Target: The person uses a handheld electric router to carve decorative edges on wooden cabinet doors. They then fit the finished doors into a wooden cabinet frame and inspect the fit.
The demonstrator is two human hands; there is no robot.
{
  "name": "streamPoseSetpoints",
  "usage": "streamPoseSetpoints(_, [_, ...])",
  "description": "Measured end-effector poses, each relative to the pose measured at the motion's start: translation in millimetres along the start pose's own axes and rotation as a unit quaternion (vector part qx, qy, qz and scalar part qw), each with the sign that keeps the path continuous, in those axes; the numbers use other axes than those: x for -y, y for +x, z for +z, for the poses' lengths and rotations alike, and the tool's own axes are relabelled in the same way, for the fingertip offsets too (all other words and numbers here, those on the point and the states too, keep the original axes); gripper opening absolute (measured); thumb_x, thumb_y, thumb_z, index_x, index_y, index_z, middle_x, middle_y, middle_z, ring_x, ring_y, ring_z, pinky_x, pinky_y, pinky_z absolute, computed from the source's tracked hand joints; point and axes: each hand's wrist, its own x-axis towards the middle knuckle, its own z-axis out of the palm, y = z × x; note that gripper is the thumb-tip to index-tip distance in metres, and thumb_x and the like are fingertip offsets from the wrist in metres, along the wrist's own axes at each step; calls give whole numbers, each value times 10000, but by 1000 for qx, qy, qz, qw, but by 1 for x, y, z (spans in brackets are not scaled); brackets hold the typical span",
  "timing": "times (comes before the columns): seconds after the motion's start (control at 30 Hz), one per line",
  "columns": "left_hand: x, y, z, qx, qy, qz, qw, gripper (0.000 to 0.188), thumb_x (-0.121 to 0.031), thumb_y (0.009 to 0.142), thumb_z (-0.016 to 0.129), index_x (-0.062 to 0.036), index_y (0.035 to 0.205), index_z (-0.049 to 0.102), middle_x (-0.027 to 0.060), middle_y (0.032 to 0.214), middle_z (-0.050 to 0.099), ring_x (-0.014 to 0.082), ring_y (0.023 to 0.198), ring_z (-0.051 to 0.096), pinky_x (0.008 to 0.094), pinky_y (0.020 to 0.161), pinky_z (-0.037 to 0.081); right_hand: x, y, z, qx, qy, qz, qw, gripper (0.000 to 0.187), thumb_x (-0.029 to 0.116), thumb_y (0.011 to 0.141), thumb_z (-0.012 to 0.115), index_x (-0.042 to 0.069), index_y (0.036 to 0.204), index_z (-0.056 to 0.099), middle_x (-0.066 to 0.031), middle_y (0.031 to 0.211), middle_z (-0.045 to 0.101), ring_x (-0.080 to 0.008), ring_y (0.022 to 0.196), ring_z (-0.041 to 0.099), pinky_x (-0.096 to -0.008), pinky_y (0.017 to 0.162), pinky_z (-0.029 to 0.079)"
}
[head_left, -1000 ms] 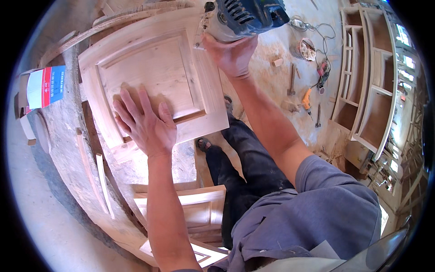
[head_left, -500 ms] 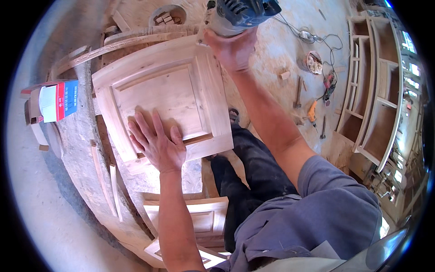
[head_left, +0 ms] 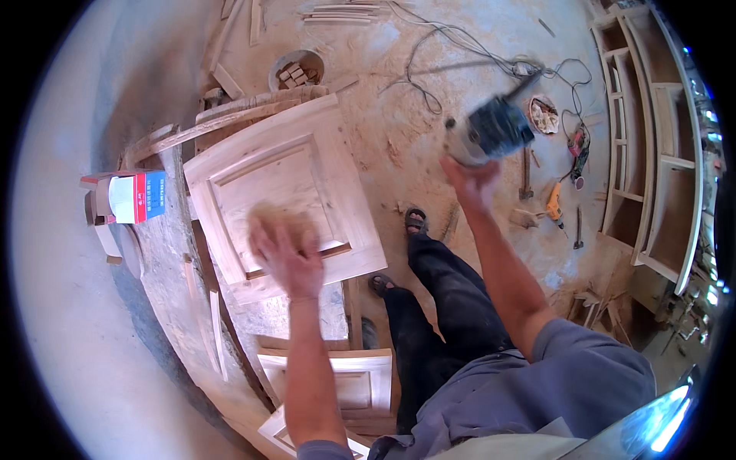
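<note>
A pale wooden cabinet door (head_left: 349, 272) with a raised centre panel lies on the workbench. Over its lower middle is my left hand (head_left: 295, 257), its fingers smeared by motion, so I cannot make out whether anything is under them. My right hand (head_left: 475, 180) grips a blue-and-grey corded power tool (head_left: 498, 129) from below. It is held up in the air to the right of the door, apart from it and blurred. The tool's working end does not show clearly.
More panelled doors (head_left: 379, 383) lean below the bench. A cardboard box (head_left: 138, 197) stands at left. A bucket of wood blocks (head_left: 297, 70), cords (head_left: 429, 46), an orange drill (head_left: 554, 203) and hammers (head_left: 526, 175) lie about the floor. A wooden cabinet frame (head_left: 659, 165) stands at right.
My right hand has swung the power tool rightward and down, away from the door's upper edge. My left hand, flat and spread on the panel before, is now blurred by motion.
</note>
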Motion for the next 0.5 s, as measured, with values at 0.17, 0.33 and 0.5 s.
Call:
streamPoseSetpoints(0.17, [-146, 16, 3, 67, -88, -16, 994, 616, -232, 769, 773, -47, 1314, 554, 243, 1263, 432, 451, 1211, 409, 584, 1035, 340, -42, -57, -110, -73, -31, 81, 994, 579, 85, 663, 855, 23, 1173, 588, -84, 1062, 665, -184, 891, 653, -328, 806, 538])
streamPoseSetpoints(0.33, [-160, -11, 5, 72, -105, -19, 992, 557, -36, 744, 697, -35, 1282, 552, 263, 1146, 423, 453, 1105, 418, 561, 984, 347, -37, -104, -158, -102, -9, 122, 987, 583, 34, 678, 841, 9, 1198, 580, -78, 1044, 675, -186, 865, 668, -328, 798, 556])
streamPoseSetpoints(0.5, [-150, -122, -46, 240, -130, 158, 949, 661, 0, 716, 679, -92, 1355, 538, 257, 1203, 425, 441, 1095, 441, 551, 965, 371, -45, -126, -195, -110, -53, 136, 983, 621, 70, 673, 841, 12, 1231, 575, -79, 1076, 672, -203, 920, 665, -334, 825, 551])
